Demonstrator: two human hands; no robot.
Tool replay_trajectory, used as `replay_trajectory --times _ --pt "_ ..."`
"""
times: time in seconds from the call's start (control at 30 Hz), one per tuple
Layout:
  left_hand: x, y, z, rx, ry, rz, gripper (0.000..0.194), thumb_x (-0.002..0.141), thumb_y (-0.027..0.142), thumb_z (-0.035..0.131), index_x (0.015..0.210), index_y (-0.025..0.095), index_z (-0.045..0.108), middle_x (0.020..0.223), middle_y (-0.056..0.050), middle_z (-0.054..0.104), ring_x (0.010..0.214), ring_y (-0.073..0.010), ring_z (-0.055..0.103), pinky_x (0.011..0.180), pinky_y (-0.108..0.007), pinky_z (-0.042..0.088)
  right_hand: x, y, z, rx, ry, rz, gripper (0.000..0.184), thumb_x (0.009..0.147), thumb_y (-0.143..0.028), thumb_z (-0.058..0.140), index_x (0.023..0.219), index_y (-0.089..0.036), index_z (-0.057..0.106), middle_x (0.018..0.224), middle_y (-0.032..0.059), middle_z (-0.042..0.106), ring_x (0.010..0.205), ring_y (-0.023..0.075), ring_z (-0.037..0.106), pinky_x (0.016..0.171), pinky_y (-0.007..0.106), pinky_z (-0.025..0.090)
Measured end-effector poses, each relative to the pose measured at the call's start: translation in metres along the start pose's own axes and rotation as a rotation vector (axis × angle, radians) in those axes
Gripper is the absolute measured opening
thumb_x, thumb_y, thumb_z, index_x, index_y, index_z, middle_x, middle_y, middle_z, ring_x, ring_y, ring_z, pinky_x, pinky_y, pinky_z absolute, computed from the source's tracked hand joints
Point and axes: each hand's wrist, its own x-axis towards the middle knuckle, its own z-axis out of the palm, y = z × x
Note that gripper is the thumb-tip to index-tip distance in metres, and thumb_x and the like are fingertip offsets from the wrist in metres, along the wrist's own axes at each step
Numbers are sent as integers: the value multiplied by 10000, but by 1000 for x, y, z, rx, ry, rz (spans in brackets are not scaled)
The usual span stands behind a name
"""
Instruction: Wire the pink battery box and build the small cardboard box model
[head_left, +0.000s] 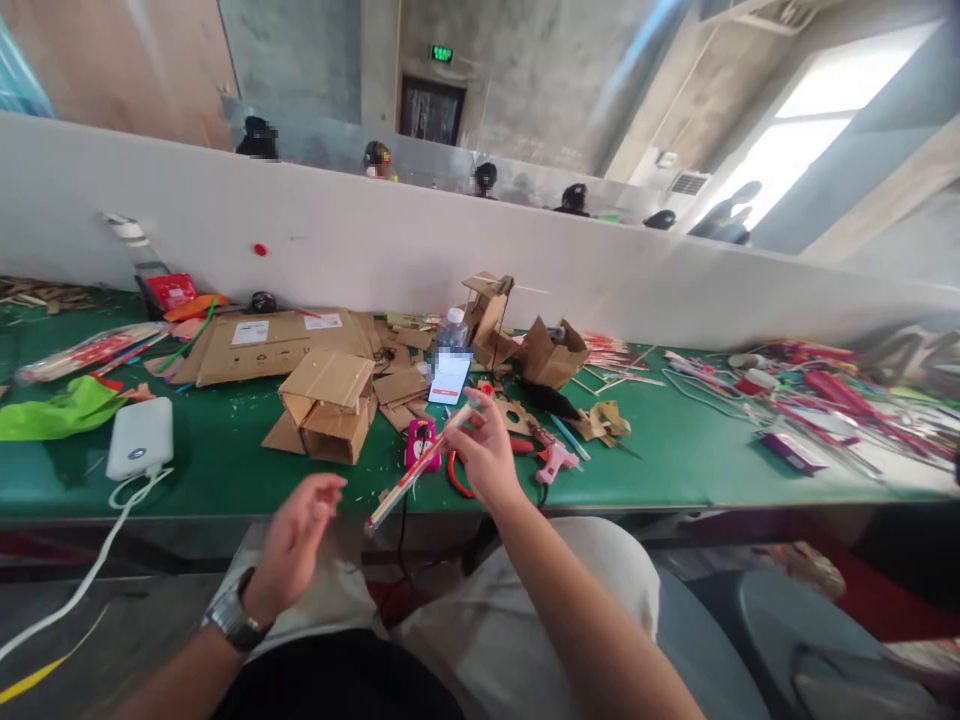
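My right hand [486, 448] pinches the upper end of a packet of wrapped chopsticks [409, 480], a slim clear sleeve with pale sticks and red print. The packet slants down to the left, over the green table's front edge. To its left, my left hand [304, 530] hovers near that edge, fingers loosely bent and apart from the packet, holding nothing. Behind the packet lies a small pink device [422, 445]. Red-handled pliers [457, 475] are partly hidden by my right hand, and a pink glue gun [555, 460] rests to the right.
Folded cardboard boxes [330, 400] stand left of a lit phone [450, 378] and a plastic bottle [453, 330]. A white power bank [141, 440] with a cable sits at left. Tangled sticks and a purple box [789, 452] lie at right. A low white partition [360, 240] runs behind.
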Motion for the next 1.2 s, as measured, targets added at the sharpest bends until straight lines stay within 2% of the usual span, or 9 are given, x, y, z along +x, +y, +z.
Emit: replay_trajectory --times 0.07,0.1,0.17,0.27,0.47,0.67,0.97,1.1,1.2 --pt "-18 15 16 -179 -255 -152 586 1019 687 455 1185 162 656 901 -79 659 732 -185 587 678 -322 504 -12 14 15 22 -89 84 571 750 -297 891 1231 -285 583 895 -51 654 692 122 679 625 268 632" --pt "-24 19 24 -227 -305 -235 583 1005 706 481 1088 157 659 756 -29 592 639 -152 523 610 -287 454 -17 20 21 23 -116 110 557 739 -313 909 1204 -269 606 890 -47 658 693 126 685 629 278 640" --pt "-32 22 36 -304 -337 -369 602 952 767 530 845 177 579 589 61 382 524 -96 338 506 -231 306 -24 28 30 27 -154 155 547 725 -365 930 1175 -247 641 860 -40 663 686 141 693 619 299 650" --pt "-37 16 44 -376 -382 -459 652 873 836 582 752 206 466 595 101 263 512 -67 203 477 -211 198 -27 34 34 29 -168 200 454 804 -544 849 1075 -213 696 780 -22 657 632 153 681 542 290 618" --pt "-33 10 46 -372 -374 -457 659 868 842 583 748 209 445 587 111 246 513 -61 168 476 -207 176 -25 39 33 23 -125 245 547 834 -737 731 778 -203 631 692 16 660 551 157 638 477 279 545" --pt "-28 11 50 -372 -334 -465 650 875 836 581 763 209 453 581 112 245 512 -64 189 476 -205 190 -31 45 39 42 -173 289 589 820 -803 706 799 -228 579 743 20 682 615 186 668 485 290 534" --pt "-19 17 51 -397 -301 -463 651 849 834 622 844 193 508 620 109 265 514 -60 201 473 -203 191 -42 48 51 13 -284 337 630 796 -825 712 789 -198 653 697 11 657 559 149 617 531 294 562" --pt "-19 17 50 -377 -327 -443 656 865 832 602 769 194 483 600 104 259 522 -63 209 485 -210 193 -31 39 43 -12 -194 268 605 813 -796 713 944 -206 728 854 33 692 631 148 619 497 264 538" --pt "-24 14 46 -363 -374 -439 642 887 823 581 787 193 500 598 107 240 525 -68 194 492 -214 193 -19 31 33 -38 -95 214 516 858 -709 716 899 -196 751 796 24 664 580 123 564 469 238 476"
